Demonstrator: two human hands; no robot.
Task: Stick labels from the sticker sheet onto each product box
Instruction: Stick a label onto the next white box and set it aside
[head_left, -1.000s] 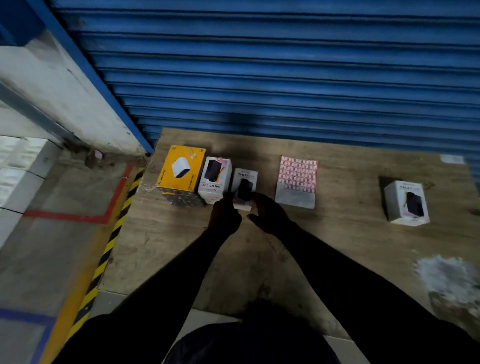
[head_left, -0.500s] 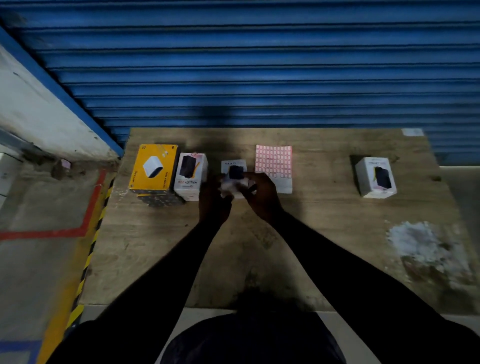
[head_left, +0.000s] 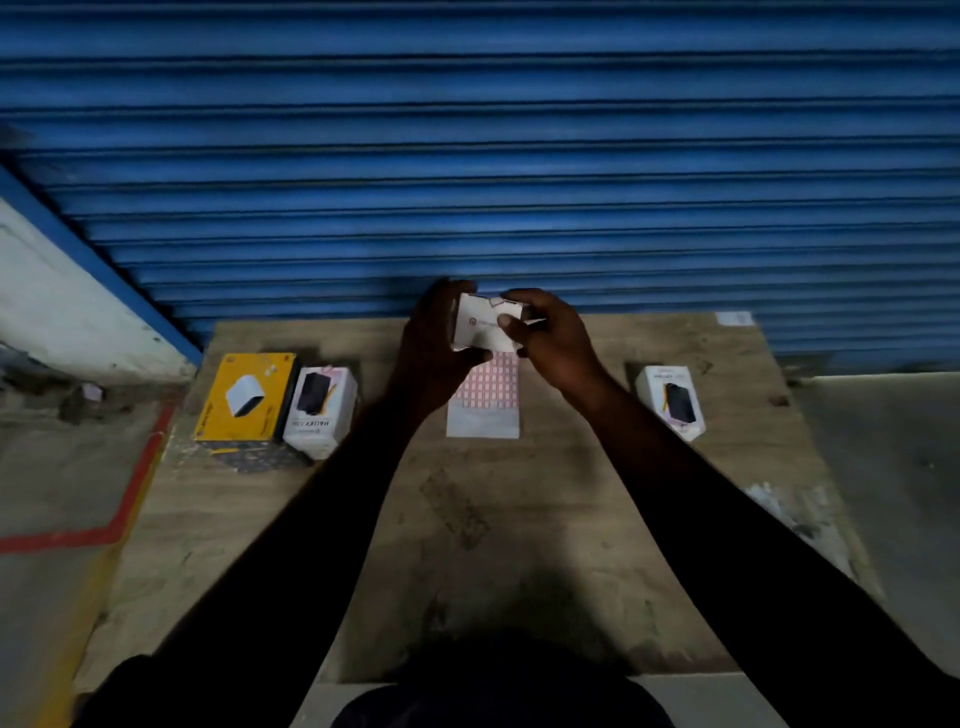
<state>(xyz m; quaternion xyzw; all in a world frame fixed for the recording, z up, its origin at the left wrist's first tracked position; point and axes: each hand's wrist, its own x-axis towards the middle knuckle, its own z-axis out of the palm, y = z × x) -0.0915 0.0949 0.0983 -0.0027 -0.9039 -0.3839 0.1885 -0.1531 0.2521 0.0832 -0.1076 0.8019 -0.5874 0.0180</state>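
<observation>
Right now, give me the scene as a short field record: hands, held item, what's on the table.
left hand: grip on white box, left side
right hand: grip on the same box, right side
held item: small white box, lifted above the table
sticker sheet: flat on table, under the hands
table left: yellow box beside white box
table right: single white box
surface: wooden table

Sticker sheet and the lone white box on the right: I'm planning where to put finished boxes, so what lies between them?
Only bare table, crossed by the right forearm, separates the sticker sheet from the white box in the head view.
</observation>
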